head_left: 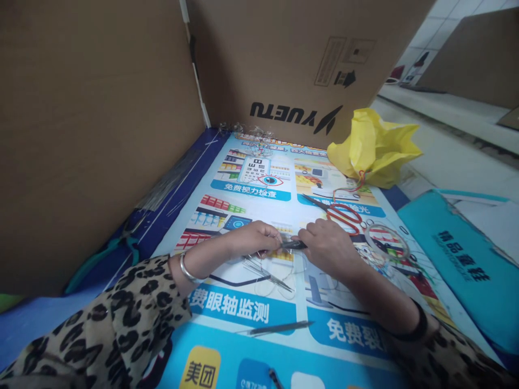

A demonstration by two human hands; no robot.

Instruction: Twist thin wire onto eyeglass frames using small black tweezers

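My left hand (259, 239) is closed, its fingertips pinched around something too small to make out. Between the two hands lies a short black tool (294, 245), and my right hand (324, 246) is closed on it, with the tool's tip reaching my left fingertips. Just below my left hand, thin metal wires (270, 274) fan out over the printed poster (259, 186). A tight bundle of dark wires (279, 328) rests nearer to me. Beyond my right hand are orange-handled scissors (344, 214), partly opened, and a coil of clear line (387, 241).
Cardboard panels (279, 65) stand at the back and left. Teal-handled pliers (105, 255) and long wires (164, 186) lie along the left edge. A crumpled yellow bag (373, 148) sits at the back right, above a teal box flap (458, 259). Wire pieces (259, 141) gather at the back.
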